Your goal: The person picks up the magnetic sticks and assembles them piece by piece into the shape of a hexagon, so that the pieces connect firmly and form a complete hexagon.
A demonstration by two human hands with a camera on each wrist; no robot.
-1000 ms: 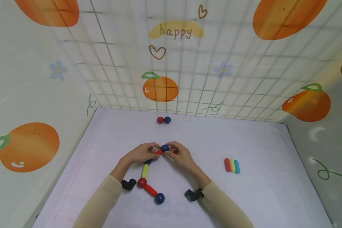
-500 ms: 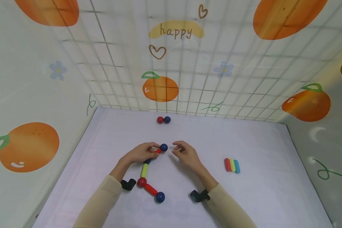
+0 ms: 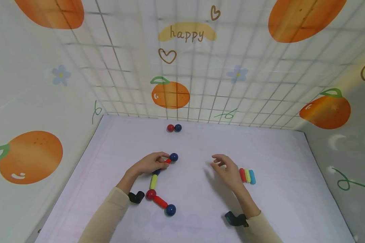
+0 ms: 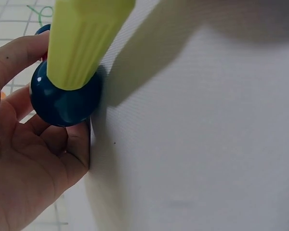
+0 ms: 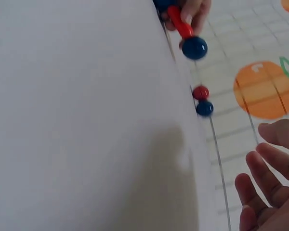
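My left hand (image 3: 151, 163) pinches a red rod (image 5: 183, 24) in a zigzag chain of rods and balls. A blue ball (image 3: 173, 157) caps that rod's far end. Toward me the chain goes on through another blue ball (image 4: 65, 103), a yellow-green rod (image 3: 153, 182), a red ball (image 3: 151, 194) and a second red rod (image 3: 161, 202), ending in a blue ball (image 3: 170, 210) at the near end. My right hand (image 3: 228, 171) holds nothing, its fingers loosely bent, just left of a row of red (image 3: 242, 175), yellow-green (image 3: 247, 176) and blue (image 3: 252, 177) rods.
A small red ball (image 3: 170, 128) and a blue ball (image 3: 177, 128) sit side by side near the back of the white table (image 3: 276, 158). Patterned walls with printed oranges close in the back and sides. Each wrist wears a black camera (image 3: 236, 219).
My right hand has let go of the far blue ball and moved right, close to the row of rods. My left hand keeps its hold on the red rod.
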